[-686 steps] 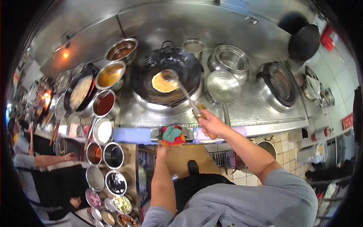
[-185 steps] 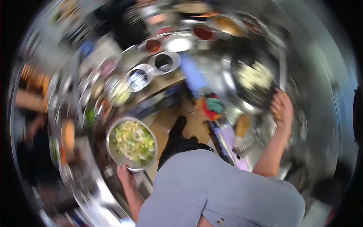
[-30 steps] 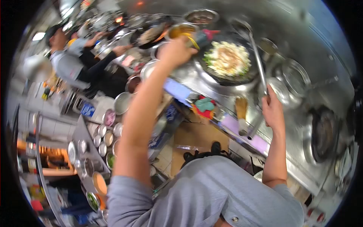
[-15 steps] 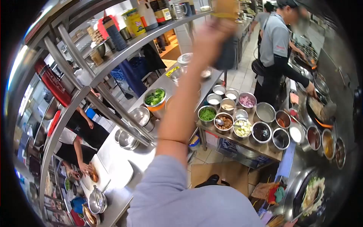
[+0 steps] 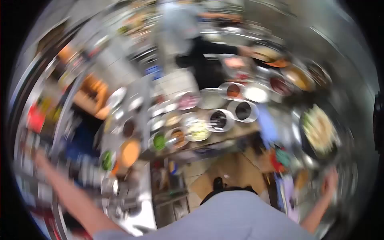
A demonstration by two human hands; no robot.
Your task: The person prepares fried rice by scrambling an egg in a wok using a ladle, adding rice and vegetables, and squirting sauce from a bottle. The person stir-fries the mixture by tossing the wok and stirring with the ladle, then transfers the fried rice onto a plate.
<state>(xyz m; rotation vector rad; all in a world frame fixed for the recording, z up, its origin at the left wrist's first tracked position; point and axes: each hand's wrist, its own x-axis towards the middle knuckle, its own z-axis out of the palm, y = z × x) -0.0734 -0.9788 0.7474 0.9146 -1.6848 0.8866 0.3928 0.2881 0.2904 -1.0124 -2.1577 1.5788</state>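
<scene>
L hand out btwn 8 & 9 o'clock; R hand at 4, near wok
L fingers blurred, can't tell if wide, narrow or holding sth, nearest metal shelf w/ mixed goods; R fingers blurred too, grip unclear; dark round wok at 3, w/ pale, lumpy food, green bits at edge; crumpled red & green cloth at 4; round shiny metal bowls from 1 to 3, some w/ dark or red liquid; co-worker's black sleeve at 12–1.
</scene>
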